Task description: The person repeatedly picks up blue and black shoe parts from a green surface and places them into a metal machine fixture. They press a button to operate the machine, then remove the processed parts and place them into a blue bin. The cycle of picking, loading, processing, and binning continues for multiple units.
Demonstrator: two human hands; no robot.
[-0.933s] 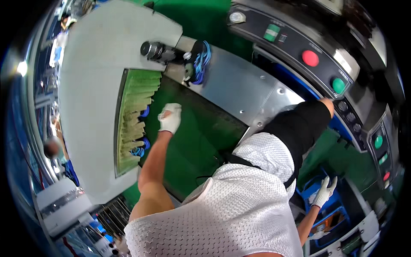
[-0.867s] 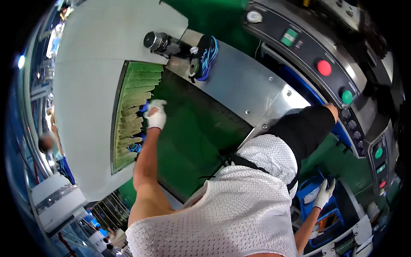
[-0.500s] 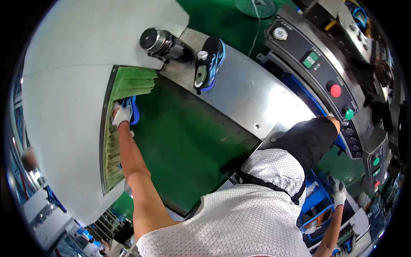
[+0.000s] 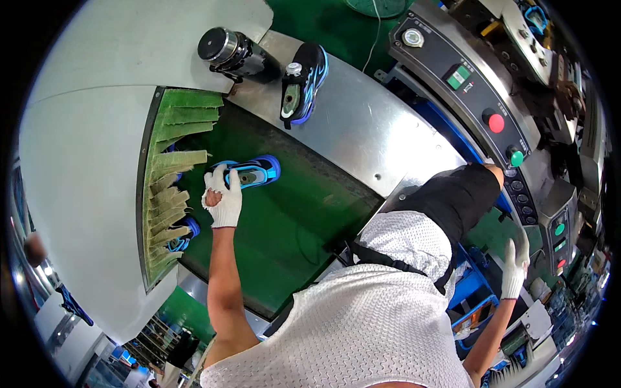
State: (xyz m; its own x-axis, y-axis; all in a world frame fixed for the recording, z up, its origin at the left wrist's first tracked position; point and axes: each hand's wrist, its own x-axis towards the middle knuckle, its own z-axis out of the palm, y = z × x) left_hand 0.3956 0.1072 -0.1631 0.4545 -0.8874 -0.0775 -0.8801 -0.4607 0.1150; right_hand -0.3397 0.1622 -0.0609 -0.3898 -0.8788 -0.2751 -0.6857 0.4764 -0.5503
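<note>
A blue-and-black sneaker (image 4: 260,172) is over the smooth green conveyor belt (image 4: 291,223), its left end grasped by the knit-gloved left hand (image 4: 224,199). The right hand (image 4: 514,266), fingers extended, is released; frayed, ribbed green curtain strips (image 4: 184,115) flank the belt.

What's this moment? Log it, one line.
left hand: at shoe over belt, grip unclear; right hand: open; second shoe, flask: on metal ledge
</note>
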